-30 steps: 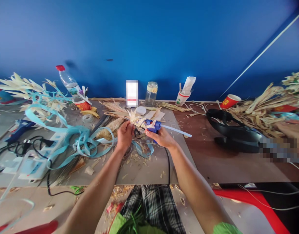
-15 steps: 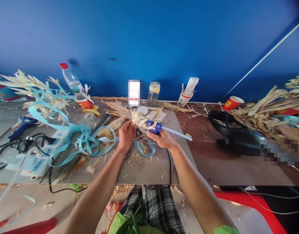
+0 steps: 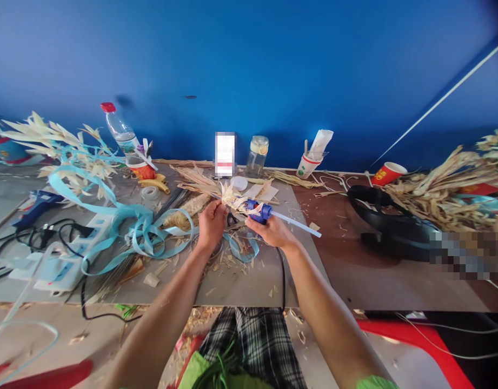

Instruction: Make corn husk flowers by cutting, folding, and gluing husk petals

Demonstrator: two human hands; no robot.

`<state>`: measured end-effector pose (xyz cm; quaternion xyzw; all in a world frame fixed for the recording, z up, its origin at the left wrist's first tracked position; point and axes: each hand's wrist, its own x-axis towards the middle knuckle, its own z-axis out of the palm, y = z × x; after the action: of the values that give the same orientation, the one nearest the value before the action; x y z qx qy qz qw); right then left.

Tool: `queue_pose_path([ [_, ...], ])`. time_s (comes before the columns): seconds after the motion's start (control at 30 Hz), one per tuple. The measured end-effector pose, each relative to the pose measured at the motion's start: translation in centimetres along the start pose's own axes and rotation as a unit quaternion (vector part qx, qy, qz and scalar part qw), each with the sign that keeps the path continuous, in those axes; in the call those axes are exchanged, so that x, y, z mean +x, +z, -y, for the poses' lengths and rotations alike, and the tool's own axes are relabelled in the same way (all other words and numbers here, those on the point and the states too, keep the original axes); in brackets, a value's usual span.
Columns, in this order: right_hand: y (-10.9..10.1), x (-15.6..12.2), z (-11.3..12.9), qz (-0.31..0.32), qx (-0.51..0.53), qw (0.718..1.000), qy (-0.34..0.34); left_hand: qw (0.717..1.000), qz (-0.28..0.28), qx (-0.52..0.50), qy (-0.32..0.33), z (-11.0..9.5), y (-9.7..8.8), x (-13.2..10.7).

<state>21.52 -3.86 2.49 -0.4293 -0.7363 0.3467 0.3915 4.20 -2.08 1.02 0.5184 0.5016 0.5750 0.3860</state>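
My right hand (image 3: 273, 231) is closed around a blue glue gun (image 3: 258, 211) with a pale glue stick (image 3: 297, 223) jutting out to the right. The gun's nozzle points left at a small flower of dried corn husk (image 3: 231, 195). My left hand (image 3: 210, 224) is closed on that husk flower from below, holding it just above the grey table (image 3: 240, 281). Both hands sit close together over husk scraps.
Light blue ribbon (image 3: 123, 221) loops at the left beside a power strip (image 3: 66, 265), black cables and a second glue gun (image 3: 35, 205). A bottle (image 3: 119, 129), glass jar (image 3: 257, 154) and paper cups (image 3: 307, 162) line the blue wall. A black bag (image 3: 390, 227) and husk pile (image 3: 447, 189) lie right.
The hands have stayed together at the husk flower, shifting only slightly. A person's hand at the far right edge has mostly withdrawn from view.
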Motion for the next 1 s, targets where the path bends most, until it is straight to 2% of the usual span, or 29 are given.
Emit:
queue_pose_path([
  [0.23, 0.1, 0.0, 0.5, 0.010, -0.008, 1.000, 0.006, 1.000, -0.014, 0.001, 0.006, 0.9, -0.2, 0.2],
  [0.4, 0.0, -0.1, 0.6, 0.022, -0.027, 0.999, 0.017, 1.000, -0.025, 0.000, 0.004, 0.8, -0.2, 0.3],
  [0.7, -0.1, -0.1, 0.0, -0.002, 0.007, 1.000, 0.009, 1.000, -0.005, -0.011, 0.001, 0.7, -0.2, 0.1],
  [1.0, -0.1, 0.0, 0.8, 0.022, 0.033, 0.999, 0.021, 1.000, -0.021, -0.001, 0.004, 0.7, -0.2, 0.2],
])
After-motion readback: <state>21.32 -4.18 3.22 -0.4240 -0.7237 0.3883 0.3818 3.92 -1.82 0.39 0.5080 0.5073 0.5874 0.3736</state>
